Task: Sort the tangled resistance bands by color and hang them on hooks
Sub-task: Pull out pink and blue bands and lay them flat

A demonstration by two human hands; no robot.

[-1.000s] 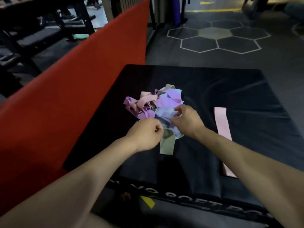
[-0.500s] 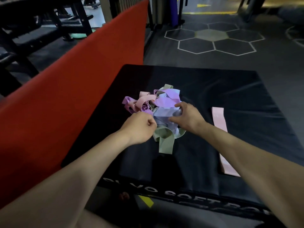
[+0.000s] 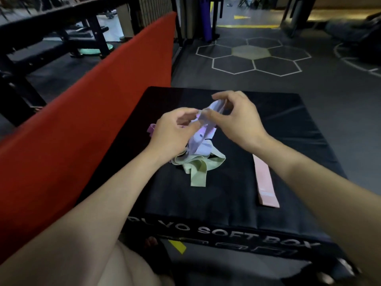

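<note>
A tangle of resistance bands lies on the black soft box (image 3: 288, 129). My left hand (image 3: 173, 133) and my right hand (image 3: 237, 118) both pinch a pale lilac band (image 3: 203, 135) and hold its upper end above the pile. Its lower part still runs into the heap. Pale green bands (image 3: 198, 170) sprawl at the near side of the pile. A purple band (image 3: 151, 129) peeks out behind my left hand. One pink band (image 3: 265, 182) lies flat and alone on the right of the box. No hooks are in view.
A long red padded barrier (image 3: 82, 120) runs along the left of the box. Black gym frames (image 3: 61, 38) stand behind it. Dark floor with white hexagon markings (image 3: 253, 56) stretches beyond the box.
Both hands have risen from the pile, lifting the lilac band up out of the tangle. The camera has moved closer to the box.
</note>
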